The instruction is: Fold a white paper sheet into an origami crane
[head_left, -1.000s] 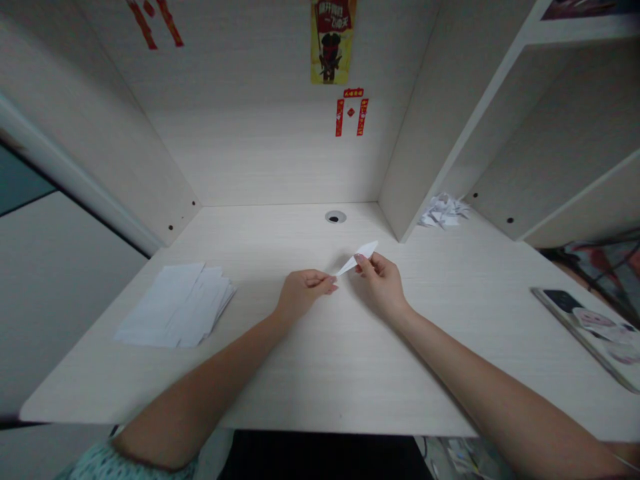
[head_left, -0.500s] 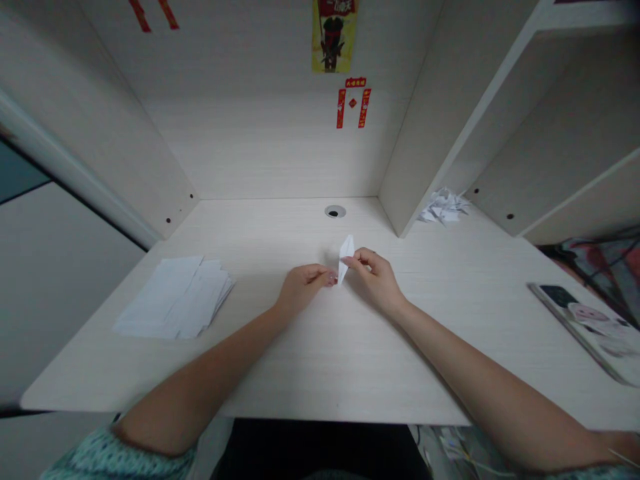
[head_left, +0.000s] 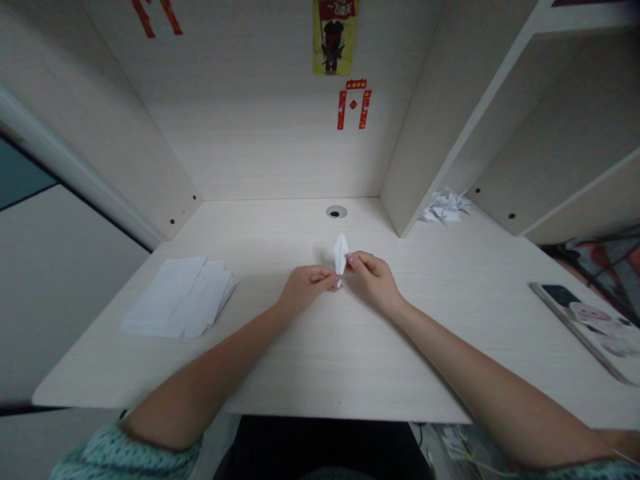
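White paper, folded into a slim, pointed piece (head_left: 341, 253), is standing out between your hands, in front of you above the middle of the desk (head_left: 300, 363). Its long axis is running almost straight up the view, point uppermost, across the line joining your two hands; how far it is tilting off the desktop, you cannot be sure from this angle. Your left hand (head_left: 306, 285) is pinching the lower end between thumb and fingers, with the paper rising from the fingertips. Your right hand (head_left: 376, 279) is lying on the other side, thumb and fingers drawn together at the right edge, partway up; whether they are gripping or merely touching, you cannot tell. So the left is sitting nearer the bottom, the right nearer the free point. Flat sheets (head_left: 173, 297) are lying well to your left, and crumpled-looking white paper pieces (head_left: 444, 206) are resting beyond your right hand, by the upright panel (head_left: 425, 160).
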Demonstrator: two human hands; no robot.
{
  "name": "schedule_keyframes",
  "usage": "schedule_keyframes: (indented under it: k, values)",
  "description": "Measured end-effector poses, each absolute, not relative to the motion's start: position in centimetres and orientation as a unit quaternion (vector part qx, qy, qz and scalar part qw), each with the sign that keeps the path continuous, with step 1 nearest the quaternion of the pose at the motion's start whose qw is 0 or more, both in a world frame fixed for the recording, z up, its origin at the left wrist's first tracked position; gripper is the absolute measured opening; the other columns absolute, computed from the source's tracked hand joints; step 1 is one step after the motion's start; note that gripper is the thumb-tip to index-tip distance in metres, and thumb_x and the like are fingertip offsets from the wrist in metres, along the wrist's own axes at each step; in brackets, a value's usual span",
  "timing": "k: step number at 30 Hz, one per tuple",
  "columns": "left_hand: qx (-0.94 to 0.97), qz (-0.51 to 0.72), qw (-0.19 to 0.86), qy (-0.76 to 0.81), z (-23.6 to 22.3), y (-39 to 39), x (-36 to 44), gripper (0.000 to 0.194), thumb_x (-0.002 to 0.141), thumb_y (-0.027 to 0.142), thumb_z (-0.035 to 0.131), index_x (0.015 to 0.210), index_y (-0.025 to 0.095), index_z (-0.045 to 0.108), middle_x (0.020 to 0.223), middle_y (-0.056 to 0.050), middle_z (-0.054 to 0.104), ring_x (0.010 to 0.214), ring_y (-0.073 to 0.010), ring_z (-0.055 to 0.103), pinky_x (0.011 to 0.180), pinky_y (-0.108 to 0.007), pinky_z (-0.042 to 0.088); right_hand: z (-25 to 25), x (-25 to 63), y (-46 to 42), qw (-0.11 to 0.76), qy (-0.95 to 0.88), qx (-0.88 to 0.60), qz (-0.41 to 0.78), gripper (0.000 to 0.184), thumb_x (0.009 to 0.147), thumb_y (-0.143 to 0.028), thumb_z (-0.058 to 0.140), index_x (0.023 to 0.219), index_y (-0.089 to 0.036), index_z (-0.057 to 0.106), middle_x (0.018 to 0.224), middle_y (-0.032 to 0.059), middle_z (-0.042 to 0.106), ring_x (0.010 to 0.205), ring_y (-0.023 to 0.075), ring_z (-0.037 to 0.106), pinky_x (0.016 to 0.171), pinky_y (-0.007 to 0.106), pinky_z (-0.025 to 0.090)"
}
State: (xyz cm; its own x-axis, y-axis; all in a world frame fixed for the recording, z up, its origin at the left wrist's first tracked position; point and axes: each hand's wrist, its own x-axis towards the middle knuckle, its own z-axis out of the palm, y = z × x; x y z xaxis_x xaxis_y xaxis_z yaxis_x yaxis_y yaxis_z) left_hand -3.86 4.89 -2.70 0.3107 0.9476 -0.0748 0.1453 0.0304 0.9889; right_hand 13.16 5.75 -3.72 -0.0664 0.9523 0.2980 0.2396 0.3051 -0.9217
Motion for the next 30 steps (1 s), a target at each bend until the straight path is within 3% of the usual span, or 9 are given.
schedule_keyframes:
  k: [8, 17, 30]
  values:
    - [0.639, 0.368, 0.515, 0.437, -3.1, 5.2, -4.1, 0.023, 0.076, 0.038, 0.061, 0.076, 0.015, 0.066, 0.076, -0.003, 0.069, 0.072, -0.0137, 0.063, 0.071, -0.023, 0.047, -3.3, 12.8, 5.1, 0.522, -0.639, -0.461, 0.327, 0.021, 0.079, -0.039, 0.059, 0.081, -0.019, 0.065, 0.08, 0.0034, 0.066, 0.076, 0.0176, 0.058, 0.073, 0.03, 0.044]
    - [0.636, 0.456, 0.392, 0.483, -2.9, 5.1, -4.4, 0.028, 0.078, 0.038, 0.059, 0.097, 0.021, 0.07, 0.099, -0.004, 0.071, 0.089, -0.0178, 0.065, 0.082, -0.027, 0.048, -3.3, 12.9, 5.0, 0.495, -0.662, -0.458, 0.326, 0.021, 0.08, -0.039, 0.057, 0.076, -0.018, 0.064, 0.072, 0.0025, 0.063, 0.068, 0.0168, 0.057, 0.069, 0.029, 0.045]
    - [0.663, 0.431, 0.39, 0.472, -2.2, 4.4, -4.2, 0.025, 0.081, 0.034, 0.056, 0.096, 0.022, 0.071, 0.098, -0.002, 0.072, 0.088, -0.0167, 0.066, 0.084, -0.026, 0.048, -3.5, 12.8, 5.2, 0.471, -0.669, -0.447, 0.361, 0.023, 0.084, -0.039, 0.051, 0.083, -0.019, 0.063, 0.08, 0.0027, 0.064, 0.076, 0.0172, 0.058, 0.072, 0.028, 0.045]
